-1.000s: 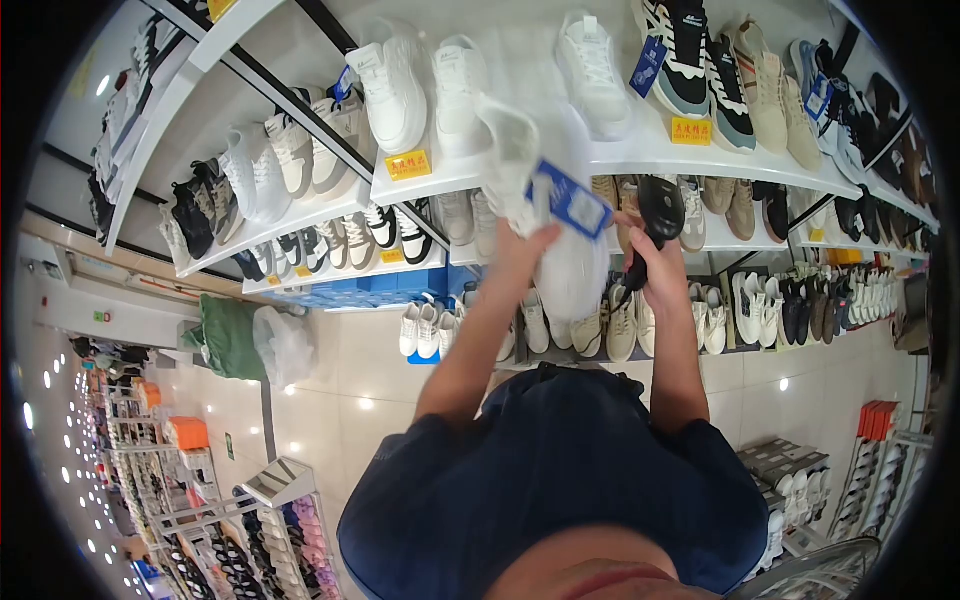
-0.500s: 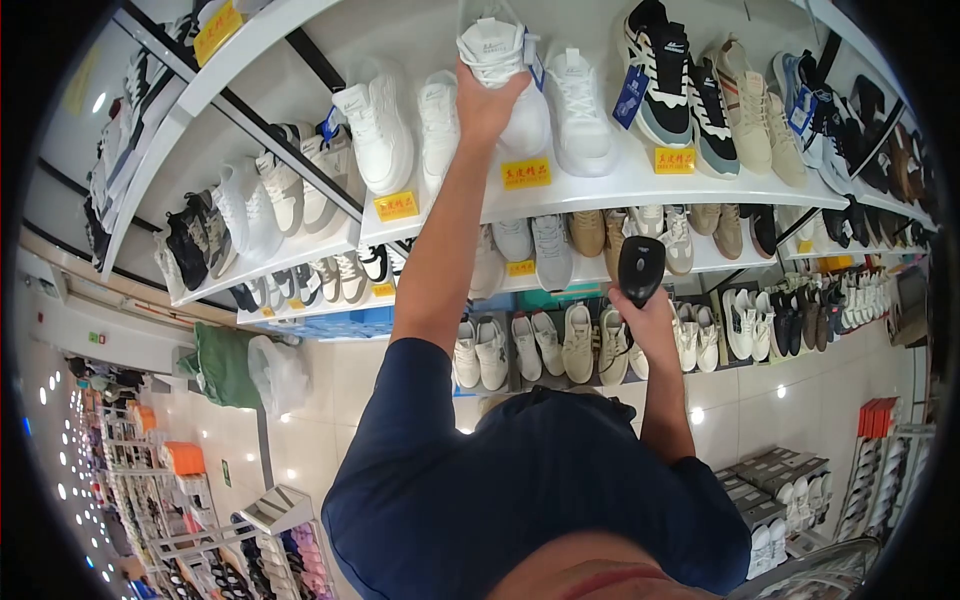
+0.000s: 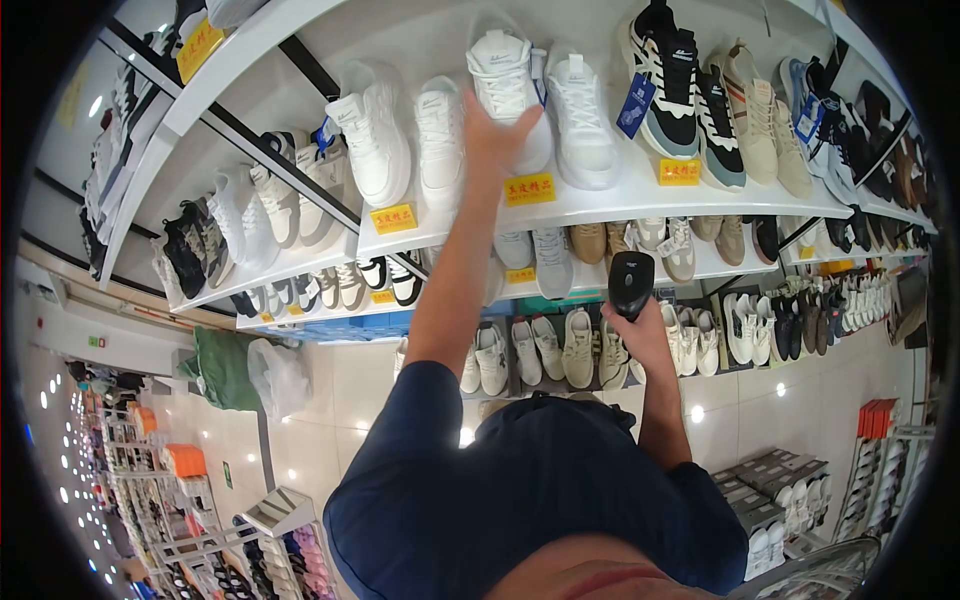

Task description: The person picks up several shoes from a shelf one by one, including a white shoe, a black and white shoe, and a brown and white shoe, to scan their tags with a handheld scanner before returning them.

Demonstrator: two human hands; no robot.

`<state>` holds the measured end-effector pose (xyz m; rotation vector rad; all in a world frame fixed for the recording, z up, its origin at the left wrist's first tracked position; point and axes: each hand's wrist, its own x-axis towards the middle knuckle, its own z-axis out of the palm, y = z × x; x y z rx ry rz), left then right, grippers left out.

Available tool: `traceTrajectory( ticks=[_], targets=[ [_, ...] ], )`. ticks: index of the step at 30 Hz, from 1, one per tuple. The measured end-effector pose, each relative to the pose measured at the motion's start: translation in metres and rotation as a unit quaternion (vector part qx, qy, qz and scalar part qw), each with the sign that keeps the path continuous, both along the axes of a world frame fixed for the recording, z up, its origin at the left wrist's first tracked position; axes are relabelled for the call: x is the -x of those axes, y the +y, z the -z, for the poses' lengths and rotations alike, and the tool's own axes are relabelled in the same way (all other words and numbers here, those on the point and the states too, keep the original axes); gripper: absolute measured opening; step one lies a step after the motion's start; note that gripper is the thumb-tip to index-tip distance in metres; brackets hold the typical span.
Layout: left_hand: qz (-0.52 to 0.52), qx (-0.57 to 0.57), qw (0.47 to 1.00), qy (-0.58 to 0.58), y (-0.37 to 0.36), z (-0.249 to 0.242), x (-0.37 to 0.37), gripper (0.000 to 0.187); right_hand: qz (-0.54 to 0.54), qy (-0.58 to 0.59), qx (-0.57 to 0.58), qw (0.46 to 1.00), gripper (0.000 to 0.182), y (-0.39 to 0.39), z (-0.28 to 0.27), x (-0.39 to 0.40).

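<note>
My left hand [image 3: 492,138] is raised to the upper shelf [image 3: 600,200], fingers spread against the heel of a white sneaker [image 3: 508,72] that stands on the shelf among other white sneakers. The hand touches the shoe but is not closed around it. A blue tag [image 3: 538,88] peeks out beside that shoe. My right hand [image 3: 640,340] is lower, in front of my chest, and grips a black handheld scanner [image 3: 630,280] with its head pointing up towards the shelves.
Curved white shelves carry rows of sneakers: white ones [image 3: 375,130] at left, black-and-white ones [image 3: 665,60] at right, beige and grey pairs [image 3: 590,240] below. Yellow price labels [image 3: 528,188] line the shelf edges. A green bundle and a plastic bag [image 3: 275,370] lie on the tiled floor.
My left hand carried the white sneaker from chest height up to the upper shelf, set it there and loosened its grip. My right hand with the scanner has dropped slightly.
</note>
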<state>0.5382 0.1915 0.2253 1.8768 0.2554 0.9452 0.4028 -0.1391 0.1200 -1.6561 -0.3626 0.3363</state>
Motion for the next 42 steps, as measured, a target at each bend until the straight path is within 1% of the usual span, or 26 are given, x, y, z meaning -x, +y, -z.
traceTrajectory(
  ticks=[1,2,5,7,10,13,17,19,21,26,32,34,38,40,41,42],
  targets=[
    [-0.024,-0.029,0.999,0.023,-0.006,0.005,0.007,0.116,-0.001,0.0,0.0,1.0,0.026,0.001,0.0,0.0],
    [-0.025,-0.029,0.999,0.023,-0.011,0.007,0.011,0.116,-0.008,0.002,0.0,1.0,0.026,0.002,0.0,-0.001],
    [-0.041,0.009,0.998,0.041,-0.019,0.018,0.014,0.115,-0.021,-0.005,0.008,1.0,0.027,0.005,-0.002,-0.001],
    [-0.018,0.03,0.999,0.038,-0.02,0.019,0.012,0.114,-0.03,-0.016,0.015,0.999,0.027,0.007,-0.003,-0.001],
    [-0.013,0.031,0.998,0.048,-0.025,0.017,0.014,0.113,-0.027,0.003,0.012,1.0,0.028,0.011,-0.002,-0.001],
    [-0.012,0.02,0.999,0.049,-0.03,0.016,0.015,0.112,-0.036,-0.013,0.01,0.999,0.03,0.011,0.002,0.0],
    [-0.032,0.014,0.998,0.044,-0.033,0.016,0.015,0.111,-0.043,0.008,0.003,0.999,0.029,0.009,0.002,0.001],
    [-0.001,0.008,1.0,0.025,-0.029,0.018,0.012,0.111,-0.051,0.019,0.002,0.998,0.029,0.008,0.002,0.003],
    [-0.003,0.012,1.0,0.027,-0.028,0.019,0.009,0.11,-0.054,0.032,-0.011,0.998,0.029,0.007,0.004,0.004],
    [-0.001,0.003,1.0,0.012,-0.033,0.02,0.006,0.11,-0.048,0.016,-0.002,0.999,0.031,0.007,0.005,0.008],
    [-0.002,0.008,1.0,0.015,-0.036,0.019,0.009,0.111,-0.058,0.006,-0.001,0.998,0.033,0.003,0.001,0.014],
    [-0.022,0.013,0.999,0.026,-0.039,0.017,0.011,0.111,-0.062,0.008,-0.001,0.998,0.033,0.001,0.003,0.016],
    [-0.015,0.011,1.0,0.025,-0.038,0.017,0.013,0.112,-0.059,0.012,0.002,0.998,0.033,-0.005,0.002,0.019],
    [-0.044,-0.037,0.998,0.035,-0.039,0.016,0.022,0.101,-0.061,0.008,0.003,0.998,0.033,-0.009,0.004,0.02],
    [-0.046,-0.037,0.998,0.035,-0.038,0.017,0.03,0.101,-0.056,0.009,0.011,0.998,0.032,-0.011,0.007,0.02],
    [-0.103,-0.113,0.988,-0.009,-0.039,0.016,0.047,0.089,-0.052,0.011,0.019,0.998,0.031,-0.012,0.009,0.02]
  ],
)
